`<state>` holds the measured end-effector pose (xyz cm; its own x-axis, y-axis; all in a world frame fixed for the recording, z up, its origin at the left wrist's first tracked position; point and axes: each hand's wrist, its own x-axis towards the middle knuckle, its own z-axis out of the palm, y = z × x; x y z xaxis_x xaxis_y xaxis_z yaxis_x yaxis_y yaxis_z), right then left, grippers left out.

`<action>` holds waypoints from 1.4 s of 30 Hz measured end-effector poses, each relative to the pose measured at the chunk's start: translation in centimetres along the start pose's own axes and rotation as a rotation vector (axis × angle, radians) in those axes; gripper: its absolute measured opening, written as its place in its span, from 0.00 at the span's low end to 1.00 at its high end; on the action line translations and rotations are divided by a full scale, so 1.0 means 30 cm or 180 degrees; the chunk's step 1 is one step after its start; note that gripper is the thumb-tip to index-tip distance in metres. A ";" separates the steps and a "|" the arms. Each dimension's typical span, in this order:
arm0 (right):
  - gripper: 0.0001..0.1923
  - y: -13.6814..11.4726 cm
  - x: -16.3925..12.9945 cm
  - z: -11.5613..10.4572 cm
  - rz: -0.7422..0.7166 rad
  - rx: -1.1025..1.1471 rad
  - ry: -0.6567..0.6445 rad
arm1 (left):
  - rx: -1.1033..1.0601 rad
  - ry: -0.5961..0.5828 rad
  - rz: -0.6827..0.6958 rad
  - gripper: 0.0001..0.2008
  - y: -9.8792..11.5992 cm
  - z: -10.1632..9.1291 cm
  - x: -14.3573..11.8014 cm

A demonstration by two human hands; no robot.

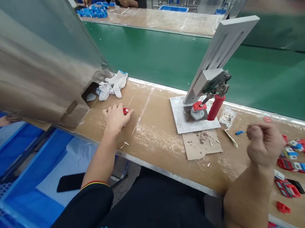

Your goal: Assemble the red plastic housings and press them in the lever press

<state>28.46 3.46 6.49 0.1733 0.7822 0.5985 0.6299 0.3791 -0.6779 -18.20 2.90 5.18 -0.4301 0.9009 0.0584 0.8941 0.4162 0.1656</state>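
Note:
My left hand (114, 120) rests low over the bench at the left, its fingers and thumb curled round a small red toy part (125, 111) that is mostly hidden under it. My right hand (264, 143) hovers above the bench at the right, closed with its fingertips pinched together; what they hold, if anything, is hidden. Between the hands stands a toggle clamp press with a red handle (216, 107) on a white base plate (178, 117). Under its plunger a red piece (199, 105) sits on a grey block (197, 114).
Several red, white and blue toy vehicles (296, 165) lie at the right. Torn cardboard (196, 147) sits before the press, a blue piece (239, 132) beside it. White gloves (114, 84) lie back left. Behind runs a green belt (148, 52); blue bins (26, 201) stand lower left.

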 end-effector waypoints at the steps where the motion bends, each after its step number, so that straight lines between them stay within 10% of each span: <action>1: 0.24 0.007 -0.010 -0.009 -0.0028 -0.0141 -0.0362 | 0.0189 -0.0196 0.0015 0.20 -0.029 0.001 0.004; 4: 0.20 0.005 -0.043 -0.019 -0.0042 -0.0275 -0.1375 | -0.0036 -0.0002 0.0344 0.13 -0.052 0.037 0.009; 8: 0.16 0.016 -0.061 0.000 -0.0045 -0.0167 -0.2165 | -0.2145 0.0610 0.0739 0.24 0.028 0.089 -0.033; 13: 0.08 0.052 -0.058 0.026 0.0043 -0.0116 -0.2631 | -0.4294 -0.1305 0.1457 0.31 0.307 0.108 -0.173; 17: 0.06 0.049 -0.058 0.039 -0.0107 0.0043 -0.2610 | -0.5155 -0.2199 0.1191 0.26 0.516 0.140 -0.204; 24: 0.08 0.030 -0.091 0.113 -0.0423 -0.0072 -0.2143 | -0.5783 -0.3035 0.0555 0.25 0.577 0.217 -0.205; 37: 0.05 0.032 -0.078 0.093 -0.0039 0.0146 -0.2266 | -0.4838 -0.0883 0.2165 0.20 0.561 0.261 -0.253; 42: 0.12 -0.014 -0.077 0.047 0.0152 0.0715 -0.0876 | -0.4385 -0.0705 0.2540 0.17 0.558 0.252 -0.271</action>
<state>26.72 2.20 4.81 -0.0311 0.8940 0.4470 0.4385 0.4141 -0.7976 1.21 3.47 0.05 0.2033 0.8729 0.4435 0.0299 -0.4583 0.8883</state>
